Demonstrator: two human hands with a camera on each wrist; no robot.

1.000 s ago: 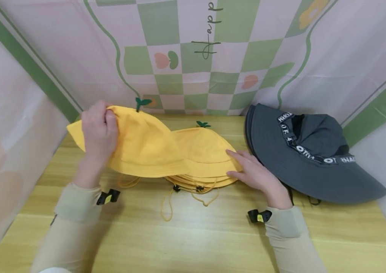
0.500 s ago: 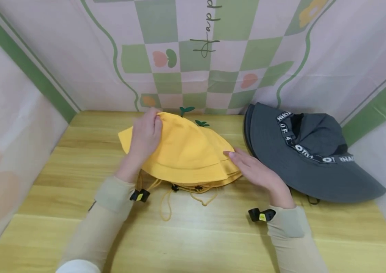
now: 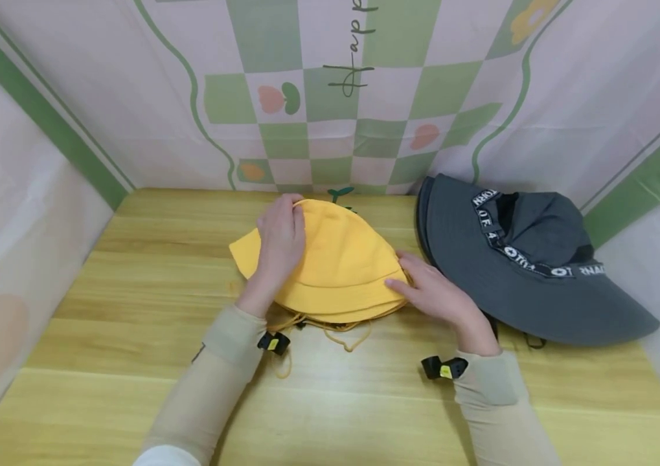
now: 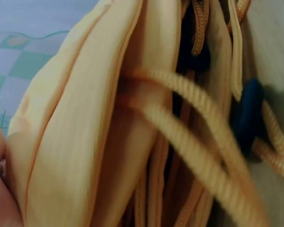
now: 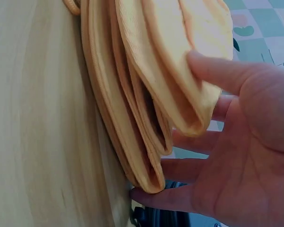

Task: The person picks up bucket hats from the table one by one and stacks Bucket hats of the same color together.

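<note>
A yellow bucket hat point(image 3: 338, 252) with a green sprout on its crown lies folded over a stack of similar yellow hats. In the left wrist view, several layered brims point(image 4: 156, 184) and a looped yellow cord point(image 4: 199, 106) show up close. My left hand point(image 3: 280, 239) grips the top hat at its left side; most of that hand is outside its own wrist view. At the right end, my right hand point(image 3: 437, 291) holds the top hat's edge, thumb on the near face and fingers behind. In the right wrist view, the fingers point(image 5: 194, 144) reach along the stacked folded ends.
Dark grey wide-brimmed hats point(image 3: 530, 272) with a lettered band lie stacked to the right, close beside my right hand. Behind the wooden table point(image 3: 335, 401) hangs a green-and-white checkered cloth point(image 3: 332, 139). Yellow drawcords point(image 3: 348, 343) trail at the stack's front.
My left hand has carried the top yellow hat rightward and down onto the other yellow hats. The right hand's thumb has moved onto that hat's edge. The grey hats have stayed put.
</note>
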